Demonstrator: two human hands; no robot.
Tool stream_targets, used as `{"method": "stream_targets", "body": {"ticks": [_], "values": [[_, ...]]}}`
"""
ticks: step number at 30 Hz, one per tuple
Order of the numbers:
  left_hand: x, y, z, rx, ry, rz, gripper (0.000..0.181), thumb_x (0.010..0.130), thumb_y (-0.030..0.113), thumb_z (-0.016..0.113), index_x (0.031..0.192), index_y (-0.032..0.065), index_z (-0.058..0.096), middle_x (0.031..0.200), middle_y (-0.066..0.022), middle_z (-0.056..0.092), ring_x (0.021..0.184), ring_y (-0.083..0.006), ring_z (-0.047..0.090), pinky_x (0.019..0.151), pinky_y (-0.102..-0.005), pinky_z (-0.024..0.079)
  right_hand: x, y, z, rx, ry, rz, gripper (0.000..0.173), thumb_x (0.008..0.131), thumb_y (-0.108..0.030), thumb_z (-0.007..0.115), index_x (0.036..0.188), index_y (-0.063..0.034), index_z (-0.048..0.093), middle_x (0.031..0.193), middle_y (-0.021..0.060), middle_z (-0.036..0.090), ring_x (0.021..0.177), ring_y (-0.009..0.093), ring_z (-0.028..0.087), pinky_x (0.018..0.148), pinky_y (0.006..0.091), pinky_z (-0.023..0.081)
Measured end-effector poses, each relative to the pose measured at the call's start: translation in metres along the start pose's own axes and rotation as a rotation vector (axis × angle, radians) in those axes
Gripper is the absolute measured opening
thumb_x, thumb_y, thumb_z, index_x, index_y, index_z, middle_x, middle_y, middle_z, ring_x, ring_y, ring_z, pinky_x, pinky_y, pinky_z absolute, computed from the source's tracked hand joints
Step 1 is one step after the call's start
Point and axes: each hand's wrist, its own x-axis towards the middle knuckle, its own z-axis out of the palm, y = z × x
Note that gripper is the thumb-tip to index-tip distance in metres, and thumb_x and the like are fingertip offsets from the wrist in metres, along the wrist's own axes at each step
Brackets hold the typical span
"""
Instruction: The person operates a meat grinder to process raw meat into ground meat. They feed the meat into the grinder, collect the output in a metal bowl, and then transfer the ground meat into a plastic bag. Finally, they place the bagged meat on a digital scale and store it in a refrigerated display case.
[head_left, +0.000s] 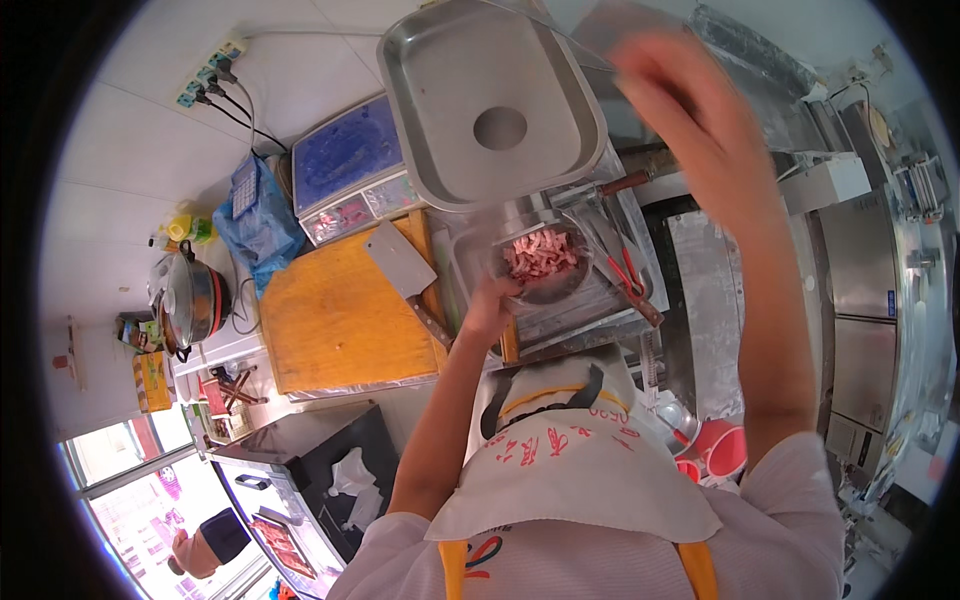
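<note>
My left hand grips the near left rim of a round metal bowl. Strands of ground meat lie in it, right under the outlet of a meat grinder. Above the outlet sits the grinder's steel feed tray, with a round hole and no meat in it. My right hand is raised beside the tray's right edge and blurred. Something thin and see-through appears by its fingers; whether the hand holds it I cannot tell.
A cleaver lies on a yellow cutting board to the left. Behind are a blue-topped scale and a blue plastic bag. Red-handled tongs lie right of the bowl. A person stands beyond the display case.
</note>
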Motion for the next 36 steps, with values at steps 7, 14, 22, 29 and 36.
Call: {"method": "stream_targets", "body": {"ticks": [7,14,22,29,36], "values": [[-0.008,0.015,0.004,0.067,0.02,-0.045,0.049,0.085,-0.006,0.049,0.133,0.0037,0.055,0.127,-0.0109,0.064,0.12,-0.0266,0.064,0.105,-0.042,0.053,-0.217,0.002,0.055,0.642,0.099,0.957,0.008,0.105,-0.008,0.061,0.113,-0.0078,0.06,0.087,-0.0004,0.058,0.074,0.003,0.048,0.065,0.0217,0.039],[-0.012,0.024,0.009,0.032,0.023,-0.038,0.049,0.084,-0.004,0.052,0.132,0.0054,0.057,0.127,-0.0099,0.064,0.121,-0.0282,0.064,0.105,-0.044,0.054,-0.231,0.027,0.119,0.45,0.189,0.823,0.006,0.105,-0.008,0.059,0.107,-0.0031,0.057,0.086,0.0043,0.061,0.076,0.008,0.054,0.067,0.0261,0.045],[-0.005,0.021,-0.009,0.089,-0.032,-0.032,0.045,0.084,-0.005,0.053,0.128,0.0037,0.06,0.123,-0.0097,0.068,0.117,-0.0275,0.067,0.107,-0.044,0.054,-0.221,0.002,0.147,0.702,0.358,0.967,0.007,0.106,-0.008,0.058,0.11,-0.0025,0.056,0.086,0.0031,0.058,0.076,0.009,0.053,0.069,0.0266,0.046],[-0.002,0.022,-0.023,0.104,-0.01,-0.118,0.053,0.083,-0.006,0.053,0.136,0.0033,0.057,0.129,-0.0116,0.068,0.12,-0.0289,0.067,0.106,-0.0451,0.054,-0.224,-0.022,0.183,0.3,0.398,0.671,0.009,0.106,-0.004,0.058,0.114,-0.0011,0.057,0.088,0.0065,0.059,0.075,0.011,0.054,0.066,0.0292,0.047],[-0.004,0.026,-0.016,0.137,-0.048,-0.119,0.052,0.084,-0.004,0.054,0.136,0.0033,0.056,0.128,-0.0125,0.067,0.116,-0.0283,0.068,0.104,-0.0459,0.057,-0.24,0.0,0.192,-0.176,0.196,0.305,0.023,0.094,0.002,0.063,0.117,-0.0002,0.062,0.096,0.0135,0.062,0.076,0.03,0.068,0.062,0.0363,0.055]]}}
